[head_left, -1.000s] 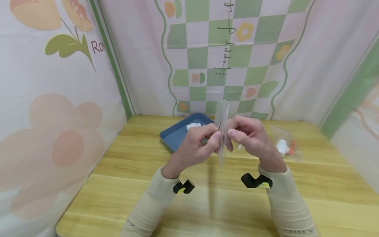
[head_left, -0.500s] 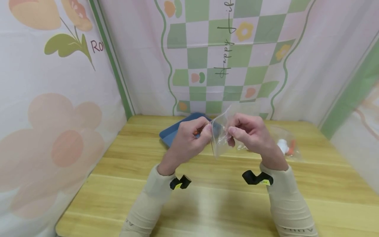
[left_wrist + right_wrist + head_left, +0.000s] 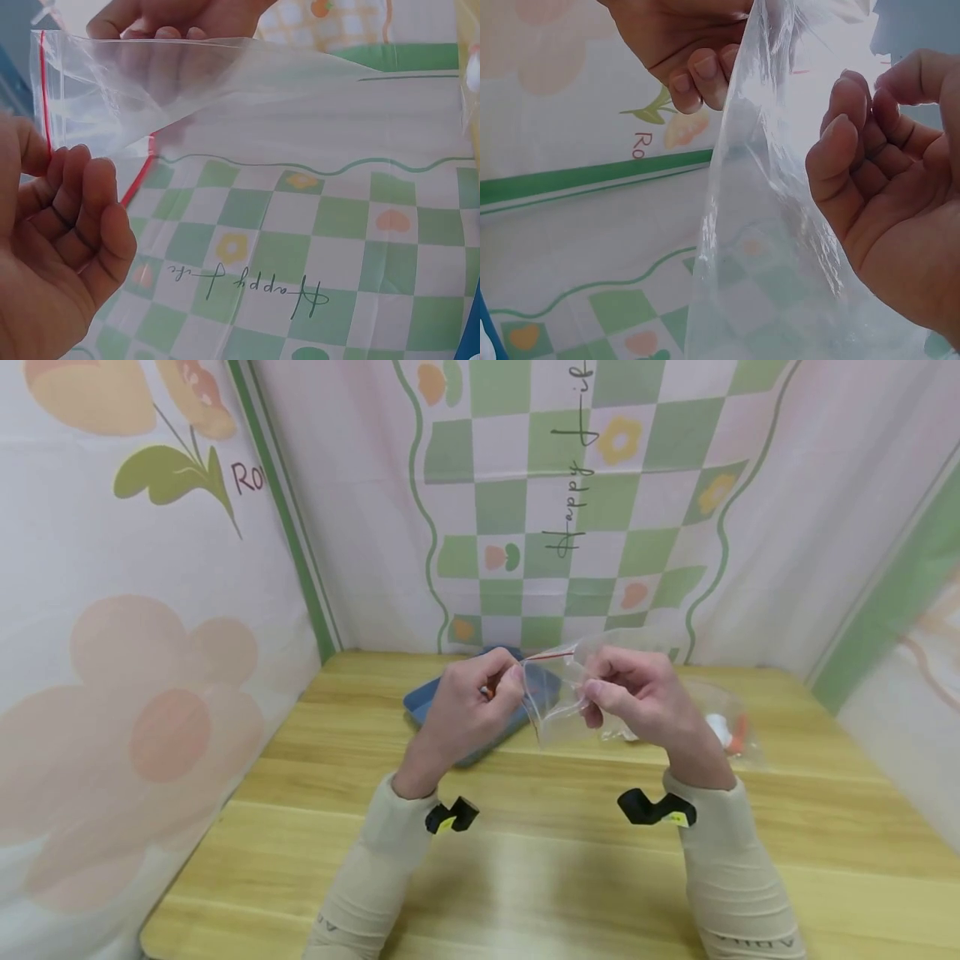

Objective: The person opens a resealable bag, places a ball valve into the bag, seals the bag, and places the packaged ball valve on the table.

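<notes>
A clear zip-lock bag (image 3: 553, 706) with a red line along its mouth is stretched between both hands above the table. My left hand (image 3: 467, 703) pinches one side of the mouth between thumb and curled fingers. Opposite it, my right hand (image 3: 639, 700) pinches the other side. The left wrist view shows the bag's mouth (image 3: 97, 82) spread apart, with the red line on two separated edges. Through the film no object shows inside. Clear plastic hangs beside my right hand (image 3: 896, 180) in the right wrist view.
Behind my left hand lies a blue tray (image 3: 423, 700), its contents mostly hidden. Another clear bag with a white piece (image 3: 718, 728) and an orange piece (image 3: 738, 735) lies right of my right wrist. A patterned curtain (image 3: 555, 502) hangs at the table's back edge.
The hands have drawn apart, my left hand moving left. The bag has gone from flat and edge-on to pulled wide at its mouth. More of the tray's right side shows.
</notes>
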The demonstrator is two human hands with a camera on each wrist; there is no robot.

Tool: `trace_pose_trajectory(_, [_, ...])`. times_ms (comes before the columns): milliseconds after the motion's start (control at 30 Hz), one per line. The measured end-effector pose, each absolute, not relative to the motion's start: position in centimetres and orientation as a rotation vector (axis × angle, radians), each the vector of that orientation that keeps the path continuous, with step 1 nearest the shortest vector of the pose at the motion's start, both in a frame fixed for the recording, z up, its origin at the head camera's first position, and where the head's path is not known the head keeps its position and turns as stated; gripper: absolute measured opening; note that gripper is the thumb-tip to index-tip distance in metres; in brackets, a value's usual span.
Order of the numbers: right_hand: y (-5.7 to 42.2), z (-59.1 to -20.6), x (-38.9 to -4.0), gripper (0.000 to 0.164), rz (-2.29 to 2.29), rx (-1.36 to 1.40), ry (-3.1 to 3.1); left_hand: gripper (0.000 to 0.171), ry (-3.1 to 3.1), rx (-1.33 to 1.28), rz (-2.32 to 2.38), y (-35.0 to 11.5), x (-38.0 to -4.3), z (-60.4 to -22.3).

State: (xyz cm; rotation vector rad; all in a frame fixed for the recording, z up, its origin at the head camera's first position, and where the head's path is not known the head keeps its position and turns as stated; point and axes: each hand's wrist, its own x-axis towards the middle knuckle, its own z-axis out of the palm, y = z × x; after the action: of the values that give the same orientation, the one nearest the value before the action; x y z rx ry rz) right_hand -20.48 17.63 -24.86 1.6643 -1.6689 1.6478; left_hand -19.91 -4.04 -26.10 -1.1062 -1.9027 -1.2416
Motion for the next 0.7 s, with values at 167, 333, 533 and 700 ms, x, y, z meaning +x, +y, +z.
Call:
trace_pose_trajectory(167, [17.9,-25.0,-20.7,0.015,1.633,1.662,-1.683,0.026,-1.901,-1.102,-1.235,-4.3,-20.2,-26.2])
trace_pose_trajectory(333, [18.2,-25.0,-20.9,0.017,1.62,1.648,-1.697,0.026,-1.896,-1.091,-1.21,-4.6,-20.4,-26.2])
trace_pose_trajectory(533, [18.6,-25.0,-21.0,0.02,1.621,1.58,-1.769,0.026,-1.916,-1.064,-1.207,-4.8,-20.7,-26.2])
trace_pose_trajectory(700, [18.8,-25.0,-21.2,0.02,1.634,1.57,-1.785,0.025,-1.93,-1.048,-1.217,-5.1,-21.1,-26.3])
